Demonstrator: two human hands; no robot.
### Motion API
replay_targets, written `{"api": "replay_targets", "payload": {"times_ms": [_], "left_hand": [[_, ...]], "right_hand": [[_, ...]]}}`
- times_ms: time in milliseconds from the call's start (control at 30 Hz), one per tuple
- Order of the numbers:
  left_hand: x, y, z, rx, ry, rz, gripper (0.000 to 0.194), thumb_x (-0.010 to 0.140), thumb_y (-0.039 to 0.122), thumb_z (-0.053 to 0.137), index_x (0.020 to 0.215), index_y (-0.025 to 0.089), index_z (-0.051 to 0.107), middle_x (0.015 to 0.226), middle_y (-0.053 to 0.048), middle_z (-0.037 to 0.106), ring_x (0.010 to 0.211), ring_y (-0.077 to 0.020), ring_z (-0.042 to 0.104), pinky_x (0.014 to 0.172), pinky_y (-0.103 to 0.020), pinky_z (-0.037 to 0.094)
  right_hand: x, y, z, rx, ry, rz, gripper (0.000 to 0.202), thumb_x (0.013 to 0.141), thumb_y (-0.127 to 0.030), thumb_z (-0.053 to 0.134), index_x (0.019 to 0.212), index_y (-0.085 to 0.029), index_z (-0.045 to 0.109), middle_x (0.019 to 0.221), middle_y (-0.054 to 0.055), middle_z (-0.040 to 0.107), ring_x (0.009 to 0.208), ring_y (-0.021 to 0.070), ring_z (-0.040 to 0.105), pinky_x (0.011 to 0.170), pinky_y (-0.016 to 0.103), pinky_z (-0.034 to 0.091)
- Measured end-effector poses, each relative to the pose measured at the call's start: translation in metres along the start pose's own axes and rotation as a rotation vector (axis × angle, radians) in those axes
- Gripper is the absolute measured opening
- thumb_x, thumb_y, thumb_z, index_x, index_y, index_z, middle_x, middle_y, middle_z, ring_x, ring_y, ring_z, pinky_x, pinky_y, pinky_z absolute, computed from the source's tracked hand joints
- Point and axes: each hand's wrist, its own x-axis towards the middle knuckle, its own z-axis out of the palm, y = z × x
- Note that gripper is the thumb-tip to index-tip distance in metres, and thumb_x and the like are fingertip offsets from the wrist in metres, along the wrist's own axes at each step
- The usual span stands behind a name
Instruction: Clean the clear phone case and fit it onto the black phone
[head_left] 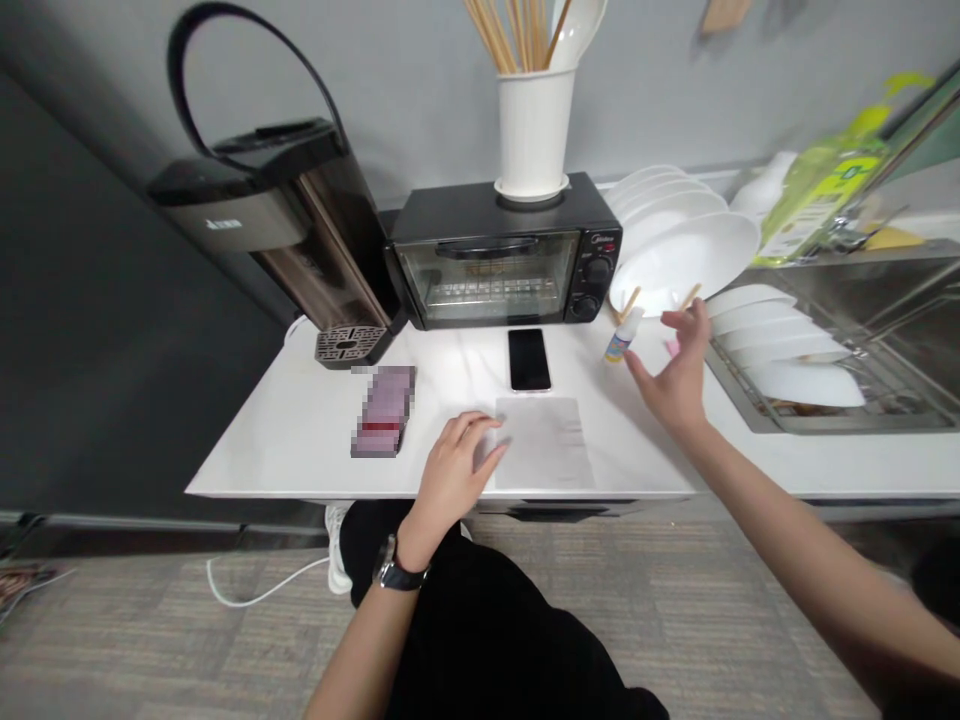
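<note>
My left hand (457,465) rests at the left edge of a thin grey-white sheet (541,445) on the white counter, fingers apart and holding nothing. Behind the sheet lies a phone with a dark screen (529,360). My right hand (679,375) is raised over the counter, thumb and fingers spread with nothing between them. Just left of its thumb stands a small white bottle with a blue and yellow label (619,340). A purple, pixelated flat item (385,410) lies to the left of my left hand.
A black toaster oven (499,265) stands at the back, bearing a white cup (534,130) of chopsticks. Left of it is a tall dispenser (300,240). White plates (690,250) in a rack, a green soap bottle (825,190) and a sink with dishes (802,365) are on the right.
</note>
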Motion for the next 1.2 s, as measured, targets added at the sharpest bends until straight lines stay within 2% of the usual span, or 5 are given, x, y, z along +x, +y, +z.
{"api": "replay_targets", "payload": {"times_ms": [67,167,400,700,1200], "left_hand": [[0.021,0.005,0.002,0.055,0.008,-0.057,0.031,0.107,0.041,0.057,0.131,0.024,0.065,0.132,-0.01,0.069,0.125,-0.028,0.065,0.112,-0.043,0.05],[0.076,0.021,0.017,0.237,-0.086,-0.2,0.057,0.105,0.061,0.052,0.128,0.011,0.067,0.126,-0.022,0.07,0.119,-0.0374,0.067,0.101,-0.047,0.053],[0.168,0.034,0.051,0.393,-0.193,-0.385,0.084,0.091,0.066,0.07,0.136,-0.002,0.055,0.14,-0.037,0.055,0.132,-0.0486,0.056,0.104,-0.055,0.049],[0.164,-0.028,0.005,0.113,-0.42,0.051,0.082,0.073,0.026,0.083,0.148,0.02,0.05,0.141,-0.013,0.066,0.127,-0.0319,0.066,0.104,-0.039,0.052],[0.15,-0.013,0.006,0.362,-0.091,0.398,0.071,0.089,0.033,0.08,0.151,0.022,0.047,0.129,-0.009,0.07,0.116,-0.0295,0.07,0.099,-0.04,0.054]], "right_hand": [[-0.011,-0.023,-0.009,-0.032,0.052,-0.023,0.07,0.098,-0.04,0.065,0.16,-0.023,0.038,0.133,0.019,0.061,0.125,0.037,0.062,0.109,0.061,0.051],[-0.014,-0.052,0.004,0.026,-0.228,-0.094,0.037,0.102,-0.031,0.054,0.139,-0.025,0.06,0.109,0.011,0.071,0.104,0.0318,0.07,0.098,0.052,0.056],[0.028,-0.06,0.069,0.18,-0.375,-0.003,0.024,0.1,-0.03,0.052,0.109,-0.023,0.074,0.105,0.011,0.074,0.091,0.0275,0.07,0.09,0.046,0.056],[0.025,-0.04,0.093,0.303,-0.326,0.215,0.038,0.097,-0.048,0.06,0.12,-0.02,0.07,0.125,0.016,0.068,0.104,0.0298,0.065,0.089,0.047,0.056],[0.034,-0.045,0.092,0.915,-0.403,0.779,0.06,0.064,-0.081,0.086,0.076,-0.024,0.071,0.066,-0.001,0.064,0.06,0.0158,0.056,0.054,0.028,0.045]]}}
